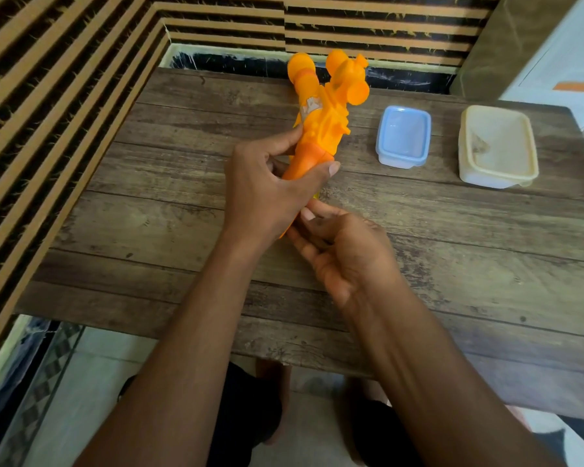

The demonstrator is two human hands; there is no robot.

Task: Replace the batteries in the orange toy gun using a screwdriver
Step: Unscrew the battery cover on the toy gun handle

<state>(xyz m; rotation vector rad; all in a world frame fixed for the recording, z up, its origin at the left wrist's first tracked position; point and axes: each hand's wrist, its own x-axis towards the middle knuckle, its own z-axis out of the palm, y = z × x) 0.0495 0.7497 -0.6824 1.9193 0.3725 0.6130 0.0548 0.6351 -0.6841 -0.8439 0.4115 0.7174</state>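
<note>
The orange toy gun is held above the wooden table, its round-knobbed front end pointing away from me. My left hand is wrapped around its grip, thumb across the darker orange part. My right hand sits just below, fingers curled and fingertips touching the bottom of the grip. A small yellow bit shows between the hands; I cannot tell what it is. No screwdriver or batteries are clearly visible.
A small blue-rimmed plastic box and a larger cream plastic box stand on the table to the right of the toy. A slatted wall runs along the left and back. The table's near edge is above my knees.
</note>
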